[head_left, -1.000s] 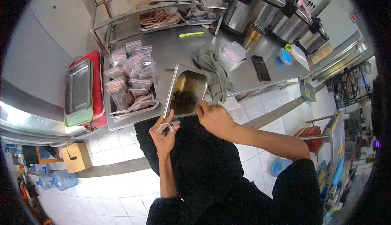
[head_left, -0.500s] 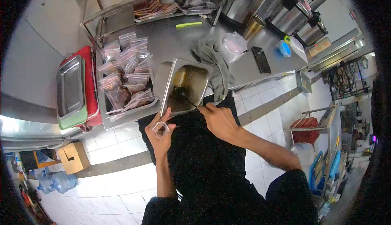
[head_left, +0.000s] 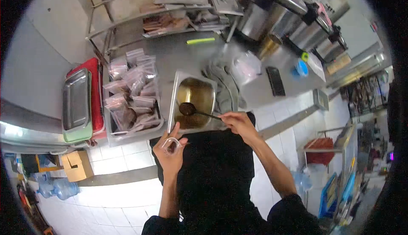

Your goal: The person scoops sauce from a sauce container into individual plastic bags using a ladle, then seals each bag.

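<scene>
My right hand grips the thin handle of a dark spoon. The spoon's bowl holds dark stuff and is over the inside of a deep steel pan, which is tilted near the counter's front edge. Brownish residue coats the pan's walls. In my left hand is a small clear plastic bag, its mouth held round and some dark contents inside. A finger of that hand reaches up against the pan's near-left corner. Just beyond the pan lies a grey cloth.
Left of the pan, a tray is heaped with filled zip bags. Farther right are a phone, a plastic-wrapped tub and large steel pots. A yellow-green knife-like tool lies at the back, below a shelf.
My right hand has moved up and right, lifting the spoon's bowl from the pan's bottom into plain view with dark stuff in it. My left hand still holds the bag. The camera view has shifted slightly.
</scene>
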`<state>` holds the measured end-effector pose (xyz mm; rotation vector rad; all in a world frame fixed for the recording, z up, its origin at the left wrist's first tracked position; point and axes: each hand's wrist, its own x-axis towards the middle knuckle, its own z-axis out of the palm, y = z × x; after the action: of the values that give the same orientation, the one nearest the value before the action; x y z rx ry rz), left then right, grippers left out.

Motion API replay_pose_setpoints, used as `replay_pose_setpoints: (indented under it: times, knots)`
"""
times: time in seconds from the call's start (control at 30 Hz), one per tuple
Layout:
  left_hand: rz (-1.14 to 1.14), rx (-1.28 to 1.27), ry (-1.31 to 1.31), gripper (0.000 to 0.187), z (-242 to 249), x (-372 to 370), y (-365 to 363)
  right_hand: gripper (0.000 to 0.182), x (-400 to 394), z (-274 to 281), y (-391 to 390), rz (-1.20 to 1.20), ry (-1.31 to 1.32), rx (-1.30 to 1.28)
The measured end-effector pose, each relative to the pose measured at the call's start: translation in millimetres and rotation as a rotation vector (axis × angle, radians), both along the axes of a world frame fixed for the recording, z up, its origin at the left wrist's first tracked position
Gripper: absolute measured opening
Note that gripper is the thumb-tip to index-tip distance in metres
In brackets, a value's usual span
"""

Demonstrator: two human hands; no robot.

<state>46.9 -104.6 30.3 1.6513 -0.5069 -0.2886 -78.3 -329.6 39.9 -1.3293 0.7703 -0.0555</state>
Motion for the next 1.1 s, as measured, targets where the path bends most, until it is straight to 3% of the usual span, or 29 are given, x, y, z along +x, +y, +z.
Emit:
replay_pose_setpoints:
  times: [0.07,0.2,0.33,0.53,0.57,0.6,0.67,0.8,0.87,1.1]
  knots:
    - [0.083,-0.053,-0.063,0.044,6,2,-10,0.02,-1,7,-16,0.017,-0.024,-0.243]
    - [0.196,-0.145,0.071,0.04,8,4,-20,0.019,-1,9,-42,0.02,-0.088,-0.354]
    - [0.154,0.05,-0.043,0.045,1,4,-24,0.016,8,23,-51,0.031,-0.137,-0.5]
    - [0.236,0.091,-0.104,0.05,-2,-14,-12,0.014,10,39,-57,0.008,-0.092,-0.472]
    - [0.257,0.115,-0.316,0.049,7,-12,-10,0.014,10,42,-57,0.01,-0.103,-0.484]
    - [0.265,0.12,-0.313,0.049,13,-15,-9,0.013,10,47,-57,0.012,-0.114,-0.495]
    - [0.249,-0.096,0.207,0.042,23,-23,-8,0.013,10,61,-53,-0.001,-0.122,-0.496]
    - [0.183,-0.043,0.254,0.035,52,-3,-22,0.014,5,88,-61,-0.046,-0.118,-0.546]
    - [0.157,-0.086,-0.006,0.029,64,12,-46,0.015,7,111,-61,-0.03,-0.208,-0.535]
    - [0.033,-0.134,-0.08,0.028,88,40,-97,0.014,5,167,-61,-0.025,-0.28,-0.574]
